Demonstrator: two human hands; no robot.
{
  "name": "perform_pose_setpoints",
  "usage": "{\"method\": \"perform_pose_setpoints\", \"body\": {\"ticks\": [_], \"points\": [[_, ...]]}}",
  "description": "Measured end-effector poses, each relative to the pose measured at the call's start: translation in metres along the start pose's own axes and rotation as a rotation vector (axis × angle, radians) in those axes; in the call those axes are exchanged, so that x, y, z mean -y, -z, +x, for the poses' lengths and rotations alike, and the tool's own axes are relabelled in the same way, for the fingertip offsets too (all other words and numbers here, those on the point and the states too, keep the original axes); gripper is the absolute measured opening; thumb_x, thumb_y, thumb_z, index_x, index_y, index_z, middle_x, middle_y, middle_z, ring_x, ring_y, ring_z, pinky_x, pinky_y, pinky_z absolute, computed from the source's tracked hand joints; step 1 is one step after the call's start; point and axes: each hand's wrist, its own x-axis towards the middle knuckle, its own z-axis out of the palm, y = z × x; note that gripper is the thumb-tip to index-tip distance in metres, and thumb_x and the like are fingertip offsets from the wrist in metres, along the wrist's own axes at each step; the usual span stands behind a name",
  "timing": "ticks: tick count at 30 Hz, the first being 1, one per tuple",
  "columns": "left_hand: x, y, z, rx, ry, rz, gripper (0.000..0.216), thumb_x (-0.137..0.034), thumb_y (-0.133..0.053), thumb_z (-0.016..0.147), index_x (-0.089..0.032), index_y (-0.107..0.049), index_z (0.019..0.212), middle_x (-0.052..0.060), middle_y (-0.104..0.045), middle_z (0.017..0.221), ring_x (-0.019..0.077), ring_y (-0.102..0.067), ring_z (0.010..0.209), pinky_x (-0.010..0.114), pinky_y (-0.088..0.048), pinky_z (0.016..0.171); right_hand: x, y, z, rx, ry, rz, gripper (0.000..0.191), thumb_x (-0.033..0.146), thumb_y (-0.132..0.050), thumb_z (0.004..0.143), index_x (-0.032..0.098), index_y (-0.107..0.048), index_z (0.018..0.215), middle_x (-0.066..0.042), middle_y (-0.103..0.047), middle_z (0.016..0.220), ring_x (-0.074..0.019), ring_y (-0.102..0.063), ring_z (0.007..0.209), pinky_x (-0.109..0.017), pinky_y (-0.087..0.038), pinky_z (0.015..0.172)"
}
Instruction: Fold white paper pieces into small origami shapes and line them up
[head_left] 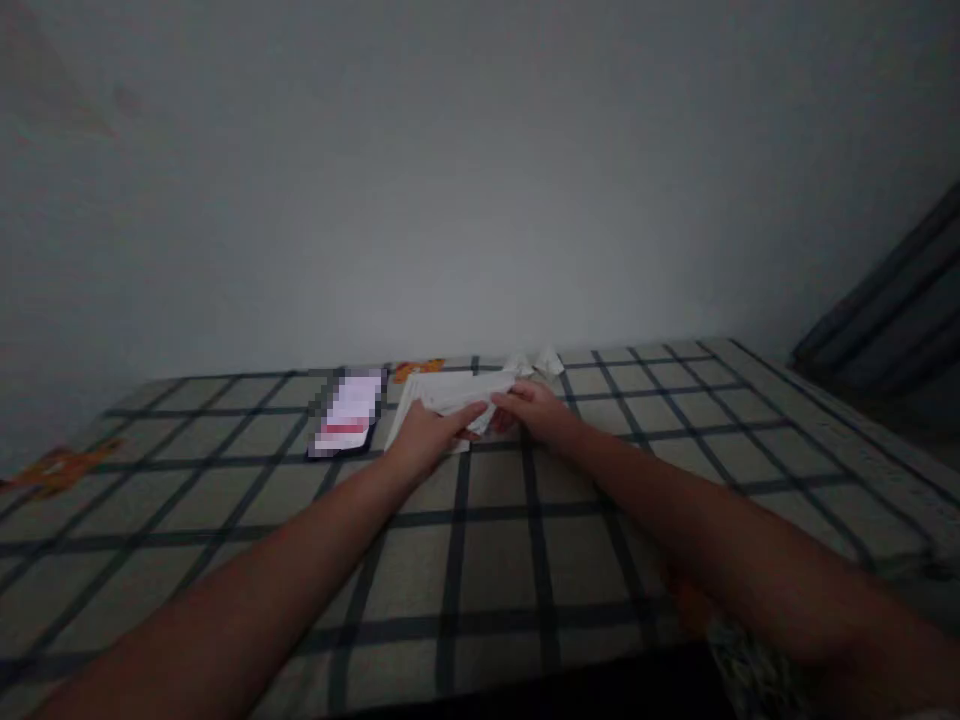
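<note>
Both hands meet over a white sheet of paper (457, 388) near the far edge of the checked cloth. My left hand (431, 430) grips the paper's near edge, thumb on top. From the other side, my right hand (534, 408) pinches the paper's right end, which looks bent or folded between the fingers. More white paper (396, 425) lies flat beneath, partly hidden by my left hand. Just beyond my right hand stand small folded white paper pieces (550, 362).
A phone (346, 412) with a lit, blurred screen lies to the left of the paper. The checked cloth (247, 480) has orange patterned patches. A pale wall (480, 200) rises behind, and dark striped fabric (892, 280) hangs at the right.
</note>
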Motion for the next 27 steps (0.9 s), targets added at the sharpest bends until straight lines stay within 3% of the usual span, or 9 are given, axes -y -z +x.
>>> {"method": "perform_pose_setpoints", "body": {"ticks": [7, 10, 13, 20, 27], "points": [[0.002, -0.002, 0.001, -0.012, -0.01, -0.07, 0.041, -0.037, -0.068, 0.071, -0.013, -0.065, 0.105, 0.012, -0.068, 0.104, 0.0202, -0.065, 0.08, 0.025, -0.052, 0.056, -0.002, 0.002, -0.001, -0.039, 0.064, -0.082, 0.031, 0.044, -0.057, 0.078, 0.014, -0.058, 0.071, -0.002, -0.06, 0.061, -0.0122, -0.057, 0.055, -0.026, -0.046, 0.055], [0.002, -0.004, 0.003, -0.065, 0.013, -0.097, 0.042, -0.035, -0.07, 0.069, -0.013, -0.066, 0.104, 0.013, -0.068, 0.104, 0.0201, -0.065, 0.078, 0.025, -0.051, 0.054, -0.004, 0.005, 0.001, -0.105, 0.134, -0.018, 0.029, 0.039, -0.059, 0.077, 0.016, -0.057, 0.094, 0.001, -0.058, 0.067, -0.0112, -0.056, 0.054, -0.025, -0.045, 0.052], [0.004, -0.007, 0.005, -0.132, 0.064, -0.108, 0.042, -0.034, -0.072, 0.066, -0.011, -0.067, 0.101, 0.015, -0.068, 0.104, 0.0201, -0.065, 0.074, 0.026, -0.051, 0.055, -0.008, 0.01, 0.002, -0.228, 0.239, 0.024, 0.043, 0.035, -0.062, 0.075, 0.02, -0.049, 0.113, 0.001, -0.056, 0.08, -0.0091, -0.055, 0.057, -0.023, -0.045, 0.052], [0.004, -0.009, 0.006, -0.144, 0.082, -0.086, 0.037, -0.033, -0.073, 0.065, -0.01, -0.069, 0.094, 0.015, -0.07, 0.097, 0.0191, -0.065, 0.07, 0.025, -0.05, 0.056, -0.009, 0.017, 0.003, -0.411, 0.316, -0.262, 0.027, 0.032, -0.065, 0.072, 0.018, -0.059, 0.094, -0.003, -0.06, 0.087, -0.0115, -0.056, 0.068, -0.028, -0.046, 0.07], [0.005, -0.009, 0.007, -0.137, 0.077, -0.069, 0.035, -0.033, -0.073, 0.065, -0.011, -0.07, 0.091, 0.014, -0.071, 0.093, 0.0189, -0.065, 0.068, 0.026, -0.05, 0.056, -0.01, 0.018, 0.004, -0.446, 0.3, -0.283, 0.023, 0.034, -0.064, 0.073, 0.018, -0.058, 0.088, -0.002, -0.06, 0.084, -0.0112, -0.054, 0.063, -0.027, -0.045, 0.064]]}}
